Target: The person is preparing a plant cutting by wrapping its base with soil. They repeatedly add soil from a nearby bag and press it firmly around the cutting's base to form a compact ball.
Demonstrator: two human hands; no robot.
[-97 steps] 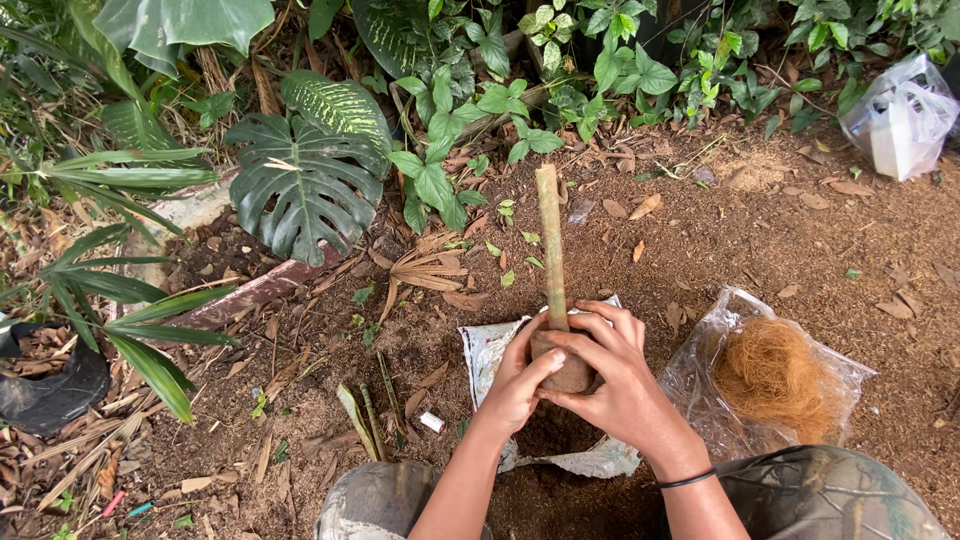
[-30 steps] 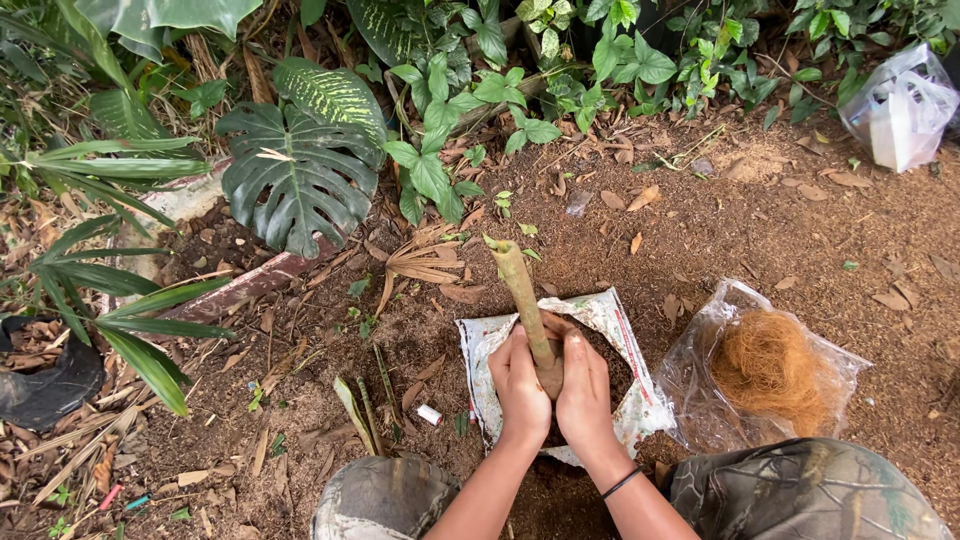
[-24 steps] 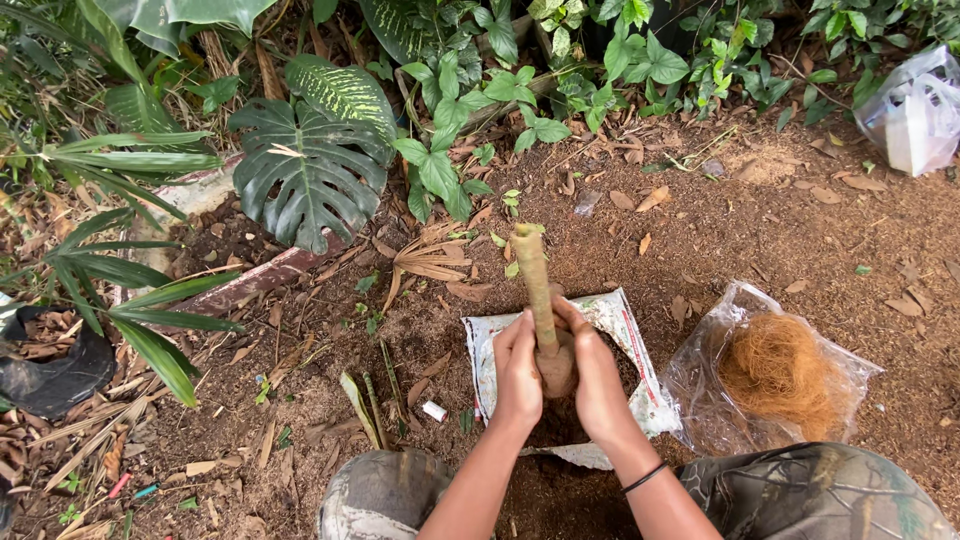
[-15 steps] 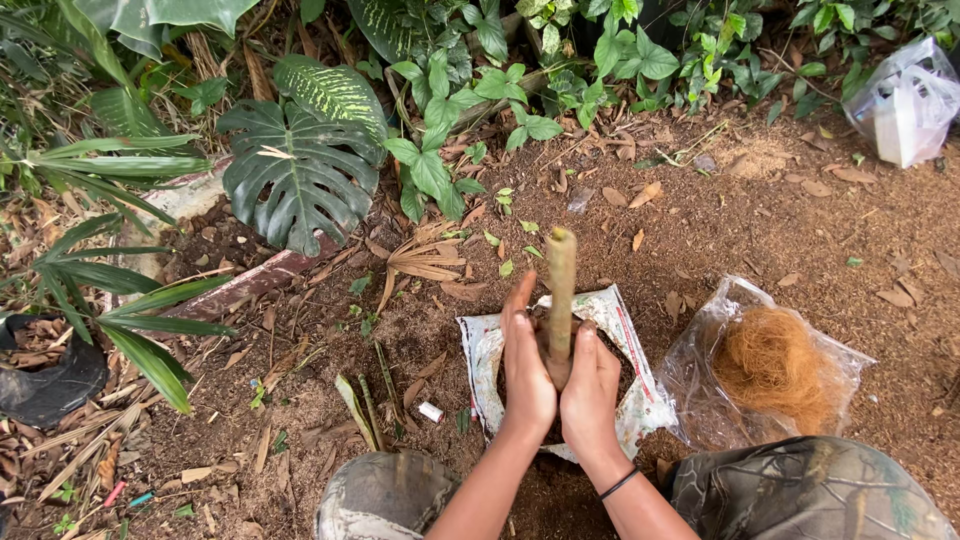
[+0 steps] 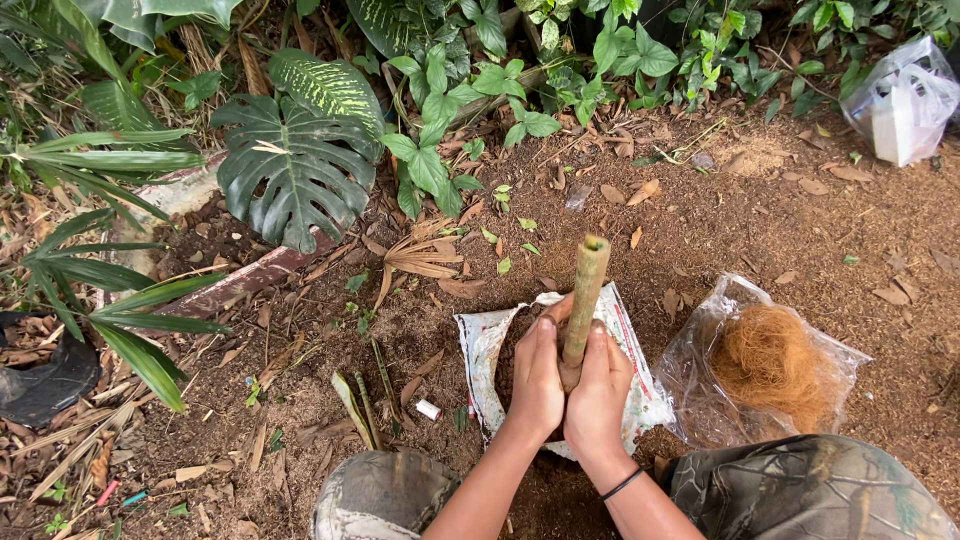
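We see a clear plastic bag [image 5: 700, 350] holding a clump of brown coconut fibre [image 5: 768, 362] lying on bare brown soil [image 5: 800, 230]. Far back at the right sits a knotted white plastic bag [image 5: 903, 100]. A big split dark green leaf [image 5: 290, 170] spreads at the left, with a striped leaf [image 5: 325, 85] behind it and long narrow blades [image 5: 110, 300] beside a black plastic pot [image 5: 45, 375]. Dry leaves [image 5: 420, 255] litter the ground

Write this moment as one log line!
left hand: grips bamboo stick | right hand: grips it too | stick: upright in soil bag | clear fibre bag: beside
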